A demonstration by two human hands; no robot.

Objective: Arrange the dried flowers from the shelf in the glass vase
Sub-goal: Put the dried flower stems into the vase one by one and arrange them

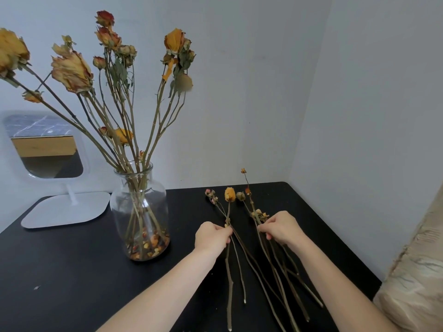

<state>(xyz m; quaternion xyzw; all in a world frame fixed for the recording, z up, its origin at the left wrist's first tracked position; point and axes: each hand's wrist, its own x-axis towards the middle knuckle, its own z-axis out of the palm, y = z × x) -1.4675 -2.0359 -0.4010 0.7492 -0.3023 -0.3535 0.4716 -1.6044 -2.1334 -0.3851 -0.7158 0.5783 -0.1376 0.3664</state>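
A clear glass vase (pixel 140 212) stands on the black table (pixel 72 267), left of centre. Several dried yellow and orange roses (pixel 72 70) rise from it, and loose petals lie at its bottom. To its right, several long dried stems lie on the table. My left hand (pixel 212 237) grips a few stems, among them one with a yellow flower head (pixel 230 194) and one with small pink buds (pixel 211 195). My right hand (pixel 280 227) pinches another bunch of stems (pixel 275 264) just below their small dried blooms.
A white stand mirror (pixel 45 149) with a flat base (pixel 64 209) sits at the back left. White walls meet in a corner behind the table. Beige fabric (pixel 417 279) borders the table's right edge. A small petal scrap (pixel 36 287) lies front left.
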